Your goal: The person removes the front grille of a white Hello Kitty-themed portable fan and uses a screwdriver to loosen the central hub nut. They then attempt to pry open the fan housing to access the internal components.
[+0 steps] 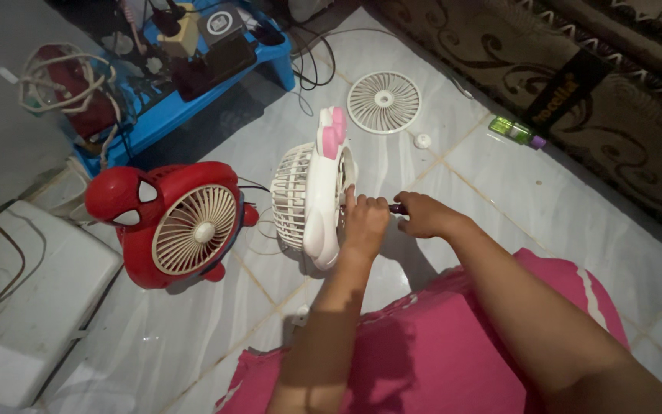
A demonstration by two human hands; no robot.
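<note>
A small white fan (308,195) with pink ears stands upright on the tiled floor, its back turned toward me. My left hand (363,222) rests on its rear housing with fingers against the casing. My right hand (423,215) is closed around a dark-handled screwdriver (397,208) whose tip points at the fan's back, just beside my left hand. A detached round white fan grille (384,102) lies flat farther away, with a small white cap (422,141) next to it.
A red character-shaped fan (174,222) stands left of the white one. A blue plastic table (185,84) with cables and gadgets sits behind, a white box (24,299) at left, a green lighter (515,130) near the patterned rug (576,69), pink cloth (438,345) over my lap.
</note>
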